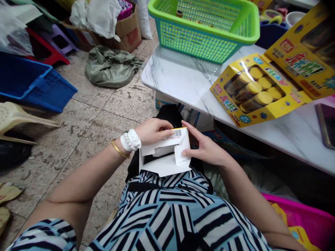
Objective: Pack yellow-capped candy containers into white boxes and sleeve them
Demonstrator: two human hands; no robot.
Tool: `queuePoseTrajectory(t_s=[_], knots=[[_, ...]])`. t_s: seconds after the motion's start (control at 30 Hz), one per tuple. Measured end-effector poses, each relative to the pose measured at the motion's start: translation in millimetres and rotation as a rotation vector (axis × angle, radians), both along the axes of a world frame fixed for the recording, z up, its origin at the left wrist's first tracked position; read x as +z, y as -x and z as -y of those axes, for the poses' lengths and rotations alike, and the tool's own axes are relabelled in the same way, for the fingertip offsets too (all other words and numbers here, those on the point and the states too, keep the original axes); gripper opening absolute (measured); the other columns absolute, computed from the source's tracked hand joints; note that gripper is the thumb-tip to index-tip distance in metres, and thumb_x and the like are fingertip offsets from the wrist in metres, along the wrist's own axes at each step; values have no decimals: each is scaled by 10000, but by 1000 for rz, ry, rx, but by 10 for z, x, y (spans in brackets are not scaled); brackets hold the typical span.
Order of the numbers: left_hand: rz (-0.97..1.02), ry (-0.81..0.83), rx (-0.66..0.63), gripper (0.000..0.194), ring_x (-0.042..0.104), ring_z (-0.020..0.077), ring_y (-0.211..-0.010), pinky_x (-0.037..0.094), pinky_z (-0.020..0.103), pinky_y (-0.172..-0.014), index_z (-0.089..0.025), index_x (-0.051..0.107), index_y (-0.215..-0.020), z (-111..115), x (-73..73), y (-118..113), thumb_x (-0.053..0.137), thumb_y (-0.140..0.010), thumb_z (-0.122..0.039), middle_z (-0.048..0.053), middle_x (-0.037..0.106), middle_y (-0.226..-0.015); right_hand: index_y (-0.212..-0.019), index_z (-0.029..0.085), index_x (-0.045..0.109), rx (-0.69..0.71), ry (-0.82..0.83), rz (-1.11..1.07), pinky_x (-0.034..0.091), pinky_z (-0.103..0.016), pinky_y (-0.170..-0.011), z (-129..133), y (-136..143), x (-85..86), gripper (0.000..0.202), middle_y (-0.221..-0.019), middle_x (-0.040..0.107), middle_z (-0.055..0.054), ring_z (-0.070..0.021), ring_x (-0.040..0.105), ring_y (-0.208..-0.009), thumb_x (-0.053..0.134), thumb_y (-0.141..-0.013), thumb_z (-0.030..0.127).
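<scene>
On my lap rests a small cardboard box (163, 166), its white inner side and loose flaps facing me, with a barcode on one panel. My left hand (154, 131) grips that barcode panel between thumb and fingers at the far side. Around the box's right end my right hand (205, 146) is closed, its thumb pressing a white flap and its fingers behind the edge. The box is partly folded, and its inside looks hollow through the gap between the flaps.
A marble-patterned table (180, 75) bears a green basket (199, 40) with small items, a yellow display box (251, 90) of yellow-capped tubes, and a phone (326, 122). Blue crate (49, 87), beige stool (21, 120) and green sack (111, 66) stand left; a pink bin (314, 216) is right.
</scene>
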State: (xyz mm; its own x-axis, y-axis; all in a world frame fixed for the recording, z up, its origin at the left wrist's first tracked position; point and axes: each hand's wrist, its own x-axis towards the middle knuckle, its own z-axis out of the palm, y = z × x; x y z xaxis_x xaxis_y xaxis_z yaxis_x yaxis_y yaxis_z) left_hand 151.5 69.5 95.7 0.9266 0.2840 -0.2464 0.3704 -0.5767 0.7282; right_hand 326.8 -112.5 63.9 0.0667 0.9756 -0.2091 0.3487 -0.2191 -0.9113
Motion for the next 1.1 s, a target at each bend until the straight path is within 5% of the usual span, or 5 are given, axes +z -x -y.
queuePoseTrajectory(t_s=[0.17,0.53,0.77,0.9,1.1], knots=[[7,2,-4,359,696,191,-827,475,281,-721,-168,748,-1101,-39,-10,-19,522,-918,-378,56,788,-947,-1597,334,248,-25,-7,306,286,-518,-1226,-84,70,49,1039,-1637,331,-42,-292,351,-1487,791,-716,255],[149,-5,47,284,715,243,-941,527,376,-866,-147,738,-1090,129,28,-9,674,-834,-254,91,786,-1059,-1515,186,384,-287,2,389,450,-512,-1097,-36,346,-87,835,-1480,535,-145,-337,558,-1310,707,-763,347],[843,520,751,270,592,243,-1278,430,447,-1129,-268,704,-1182,171,-14,526,560,-954,-293,60,664,-1354,-1475,255,436,-392,-47,257,530,-457,-986,30,317,-138,733,-1348,643,-94,-292,663,-1125,702,-823,458],[622,718,675,746,291,319,-1515,248,508,-1247,-317,407,-1521,533,-286,872,719,-844,-355,68,301,-1660,-1473,264,421,-376,-48,216,537,-444,-957,19,335,-173,722,-1295,665,-81,-278,670,-1084,697,-831,445],[304,377,538,1283,-97,312,-1557,-14,580,-1245,-291,-193,-1575,738,-465,852,798,-759,-292,99,-129,-1698,-1457,262,438,-358,-47,249,529,-460,-966,-42,343,-162,719,-1255,681,-79,-287,672,-1076,707,-805,401]])
